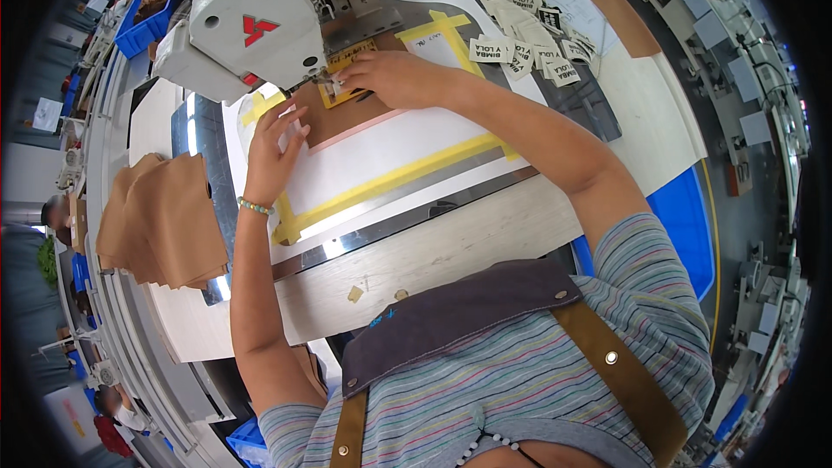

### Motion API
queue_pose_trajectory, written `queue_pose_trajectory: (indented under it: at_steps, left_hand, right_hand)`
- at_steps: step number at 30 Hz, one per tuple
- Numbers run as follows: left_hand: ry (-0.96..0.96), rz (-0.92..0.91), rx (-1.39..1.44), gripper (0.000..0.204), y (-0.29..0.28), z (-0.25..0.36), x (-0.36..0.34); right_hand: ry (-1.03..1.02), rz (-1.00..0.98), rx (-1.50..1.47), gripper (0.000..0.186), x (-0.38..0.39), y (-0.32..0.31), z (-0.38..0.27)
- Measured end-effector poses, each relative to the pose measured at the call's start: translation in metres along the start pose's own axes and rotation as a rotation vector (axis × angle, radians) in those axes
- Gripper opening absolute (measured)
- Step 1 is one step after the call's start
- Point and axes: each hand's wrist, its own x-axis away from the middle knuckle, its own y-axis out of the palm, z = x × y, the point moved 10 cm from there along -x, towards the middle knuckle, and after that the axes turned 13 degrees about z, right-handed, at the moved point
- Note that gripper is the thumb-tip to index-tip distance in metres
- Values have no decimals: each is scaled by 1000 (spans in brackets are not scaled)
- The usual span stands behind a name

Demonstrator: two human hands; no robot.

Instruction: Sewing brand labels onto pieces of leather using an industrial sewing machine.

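A brown panel (357, 120) with a pinkish near edge lies on the white, yellow-taped sheet (347, 165) under the head of a white industrial sewing machine (251, 26). My left hand (276, 147) is at the panel's left end, fingers apart, with nothing seen in it. My right hand (399, 80) reaches in from the right with its fingers bent together over a small yellow-edged frame (348, 97) on the panel, close by the needle area. Something small and whitish is at those fingertips, too small to make out.
Stacked brown panels (165, 221) lie at the left. White printed fabric labels (524, 35) are heaped at the far right, near a brown piece (622, 22). Blue bins stand at the far left (152, 13) and right (685, 225). Small scraps (355, 294) lie on the near table edge.
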Motion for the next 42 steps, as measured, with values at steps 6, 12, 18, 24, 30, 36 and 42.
queue_pose_trajectory:
  at_steps: [6,12,18,24,30,36,42]
  left_hand:
    - [24,2,-56,33,-5,4,4]
    - [48,3,-54,34,-3,9,2]
    - [82,17,-34,37,2,18,0]
    - [157,21,-66,42,14,29,-8]
    - [200,13,-143,44,29,36,-9]
    - [280,5,-188,42,30,45,-4]
    - [284,5,-230,40,27,35,-3]
  right_hand:
    - [45,-40,28,44,-9,7,14]
    - [82,-60,34,46,-10,8,20]
    - [58,-86,135,41,-1,-14,24]
    - [-2,20,183,38,15,-18,26]
    - [11,-2,189,41,14,-15,22]
    - [-12,30,146,42,9,-4,-11]
    - [10,55,117,35,4,8,-28]
